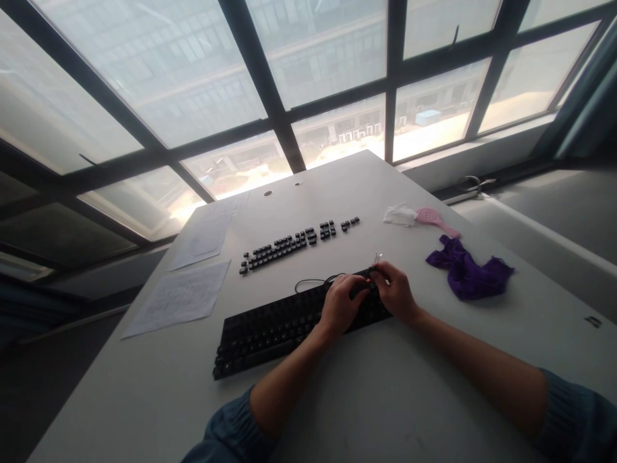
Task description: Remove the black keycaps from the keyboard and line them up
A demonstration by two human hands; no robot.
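A black keyboard (270, 334) lies aslant on the white table, its right end beneath my hands. My right hand (398, 292) is closed in a pinch over that end. A small tool with shiny wire ends (378, 257), which looks like a keycap puller, sticks up from its fingertips. My left hand (339, 302) rests on the keyboard beside it, fingers curled in and thumb bent towards the right hand's fingertips. What the left fingers grip is hidden. Beyond the keyboard, loose black keycaps (289, 244) lie in rows.
Printed paper sheets (178, 299) lie at the left. A purple cloth (470, 270), a pink brush-like thing (434, 218) and a crumpled white tissue (400, 215) lie at the right. The keyboard's black cable (308, 281) loops behind it. Windows stand past the table's far edge.
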